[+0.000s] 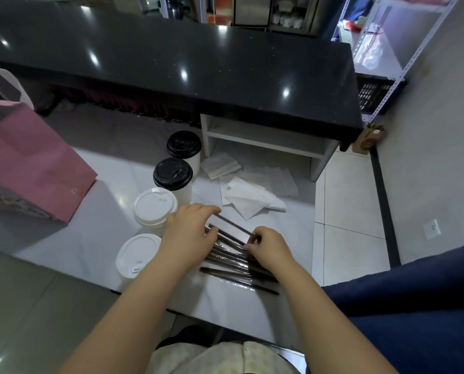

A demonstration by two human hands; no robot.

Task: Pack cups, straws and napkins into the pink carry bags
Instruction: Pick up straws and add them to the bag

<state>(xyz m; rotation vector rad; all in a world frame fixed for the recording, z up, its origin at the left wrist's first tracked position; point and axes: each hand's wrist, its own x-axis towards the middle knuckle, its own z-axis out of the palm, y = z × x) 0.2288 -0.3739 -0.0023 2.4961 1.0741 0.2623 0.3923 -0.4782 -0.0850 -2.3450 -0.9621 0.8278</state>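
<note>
L hand: left hand (pixel 190 230) palm down over the straws, fingers curled, fingertips pinching the L end of the top straw.
R hand: right hand (pixel 270 248) also palm down, fingers bent, pinching the R end of the same straw.
Top straw: top straw (pixel 235 225) is thin, dark and straight; it spans btwn both hands and slants down to the R, at the far edge of the pile.
Straw pile: straw pile (pixel 236 268) is a loose fan of dark straws in shiny clear wrappers, lying flat on the table under and btwn the hands, w/ ends sticking out past the R wrist.
Cups: 4 white cups in a row just L of the straws, all upright and lidded. Near white-lid cup (pixel 136 256) and far white-lid cup (pixel 152 205) sit closest to the L forearm. Beyond them stand the near black-lid cup (pixel 173 174) and far black-lid cup (pixel 183 144).
Napkins: napkins (pixel 252 198) are white, spread and overlapping beyond the hands; folded stack (pixel 220 164) lies beside the black-lid cups.
Bag: pink bag (pixel 36 163) is on the table's L side, well apart from the straws; I can't see its mouth.
Table: white table (pixel 112 179) is glossy.
Surroundings: black counter (pixel 171 63) runs along behind, w/ a white shelf unit (pixel 266 136) under it. Metal rack (pixel 403 49) is far R. Blue cloth (pixel 414 306) is near R.
</note>
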